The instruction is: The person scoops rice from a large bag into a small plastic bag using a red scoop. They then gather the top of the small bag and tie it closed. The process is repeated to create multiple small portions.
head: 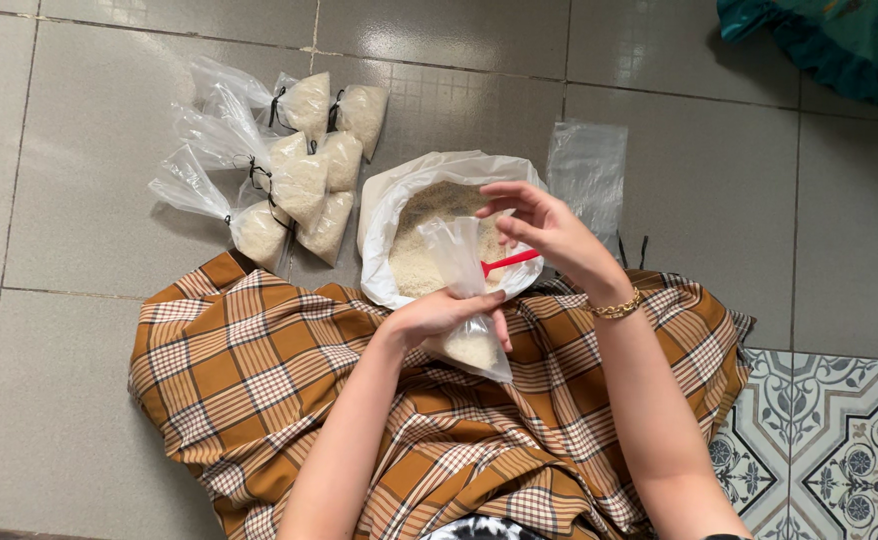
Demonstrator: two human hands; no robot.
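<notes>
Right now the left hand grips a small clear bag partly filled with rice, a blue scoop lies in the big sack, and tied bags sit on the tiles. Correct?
Nearly. In the head view the scoop in the big sack is red, not blue. The rest holds.

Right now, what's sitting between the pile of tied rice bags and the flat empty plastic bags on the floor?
In the head view, the big open sack of rice lies between the tied bags and the flat empty bags, with a red scoop resting in it.

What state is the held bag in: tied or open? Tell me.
Open: the bag has no tie; the left hand grips its middle, rice at the bottom.
</notes>
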